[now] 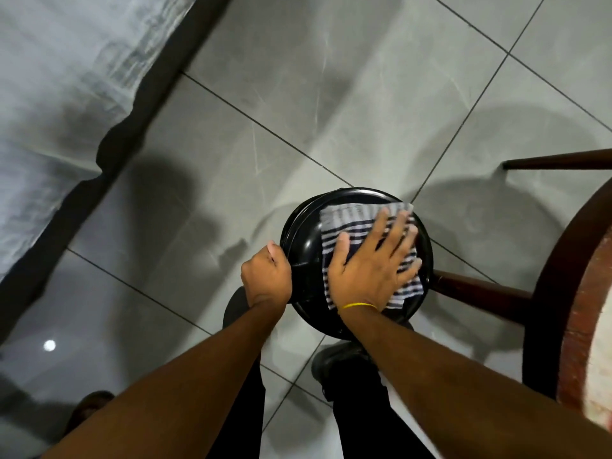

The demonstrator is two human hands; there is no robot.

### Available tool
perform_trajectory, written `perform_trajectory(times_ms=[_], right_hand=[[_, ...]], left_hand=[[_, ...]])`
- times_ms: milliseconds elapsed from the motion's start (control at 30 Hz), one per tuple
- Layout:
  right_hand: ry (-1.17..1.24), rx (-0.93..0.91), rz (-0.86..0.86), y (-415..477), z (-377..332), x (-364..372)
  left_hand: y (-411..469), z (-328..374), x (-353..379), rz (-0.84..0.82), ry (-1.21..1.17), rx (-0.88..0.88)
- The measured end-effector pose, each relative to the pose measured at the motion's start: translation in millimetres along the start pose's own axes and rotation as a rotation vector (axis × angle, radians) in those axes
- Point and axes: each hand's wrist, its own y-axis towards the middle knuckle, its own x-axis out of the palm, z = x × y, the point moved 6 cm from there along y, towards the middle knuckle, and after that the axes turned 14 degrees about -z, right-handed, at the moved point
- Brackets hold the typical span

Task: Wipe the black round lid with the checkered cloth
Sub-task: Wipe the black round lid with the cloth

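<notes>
Right hand (371, 260) flat, fingers splayed, palm pressing checkered cloth (361, 223) down onto black round lid (304, 246); not gripping, only pinning. Left hand (266, 276) clenched on lid's near-left rim, thumb on top, steadying it. Lid held in the air between both hands, above the tiled floor (331, 94), face tilted toward the camera. Cloth covers the right and centre of the face; bare glossy strip lies just left of the right hand, beside the left hand's thumb. Judgement: next stroke runs leftward, right hand nearer. Lid round, no long axis; hard, shiny, domed, raised rim. Cloth thin, soft, dark-and-white weave, folded roughly square. Wooden chair (546, 276) just right of the lid.
</notes>
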Motion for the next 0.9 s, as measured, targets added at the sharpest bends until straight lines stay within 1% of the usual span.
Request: perform_trajectory(times_ms=[100,167,233,367,400,433,467,533,600,667,733,900], right_hand=[[-0.196,-0.657,-0.163,-7.2,-11.2,6.6],[-0.324,-1.040,-0.261,-15.7,-11.4,8.4],[-0.447,-1.323,-0.348,-18.7,-5.8,9.9],[-0.682,-1.846,-0.529,-22.4,7.9,11.3],[-0.729,-1.956,-0.566,-24.4,12.3,12.1],[-0.765,-2.028,-0.586,-25.7,14.6,12.1],[-0.790,-2.062,-0.597,-26.4,15.3,11.8],[-0.786,-2.058,-0.600,-26.8,14.0,11.8],[-0.774,-2.033,-0.584,-27.1,11.9,9.4],[-0.768,-1.978,-0.522,-27.3,10.6,6.4],[-0.726,-1.866,-0.455,-31.5,12.8,6.3],[-0.512,-1.394,-0.319,-58.6,13.5,16.7]], left_hand=[[1.3,-0.7,0.3,-0.053,-0.022,0.010],[3.3,-1.9,0.6,-0.093,-0.040,0.051],[5.5,-1.4,-0.1,-0.104,-0.043,0.098],[6.5,-1.7,0.1,-0.069,-0.038,0.148],[6.9,-2.4,1.3,-0.065,-0.028,0.153],[7.3,-2.9,2.3,-0.064,-0.026,0.157],[7.6,-3.6,2.8,-0.061,-0.029,0.163],[8.1,-5.5,3.6,-0.057,-0.032,0.168],[8.0,-6.3,4.0,-0.052,-0.033,0.168],[9.1,-5.9,4.9,-0.055,-0.031,0.173],[9.0,-4.1,4.2,-0.054,-0.013,0.176],[8.3,-5.6,4.2,-0.039,0.010,0.114]])
